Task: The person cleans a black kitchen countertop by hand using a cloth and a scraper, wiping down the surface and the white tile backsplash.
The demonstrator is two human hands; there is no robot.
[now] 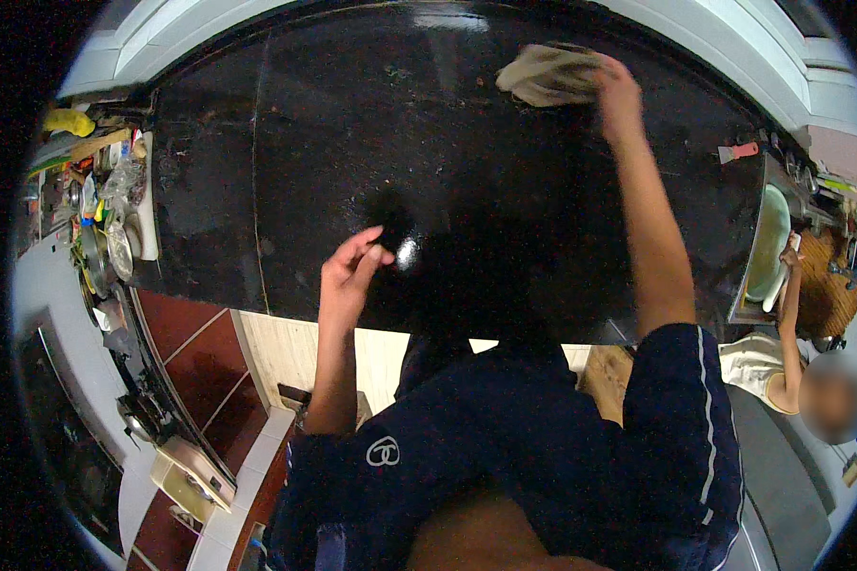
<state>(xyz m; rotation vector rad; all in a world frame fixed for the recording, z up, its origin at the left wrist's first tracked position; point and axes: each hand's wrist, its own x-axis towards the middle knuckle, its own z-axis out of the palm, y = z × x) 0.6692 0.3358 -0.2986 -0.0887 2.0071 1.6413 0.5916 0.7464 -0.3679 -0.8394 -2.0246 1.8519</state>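
A broad black countertop (428, 143) lies before me, with small specks and crumbs on its surface. At its far right part my right hand (620, 96) holds a crumpled beige cloth (551, 75), which is spread flat against the counter. My left hand (357, 264) hovers over or just touches the near edge area, thumb and forefinger slightly apart, with nothing seen between them. A shiny light reflection shows beside its fingertips.
A scraper with a pink handle (743, 150) lies at the right. Beyond it is a sink with a pale green basin (770, 243), where another person (764, 371) holds a white object. Dishes and packets (118, 214) crowd the left end.
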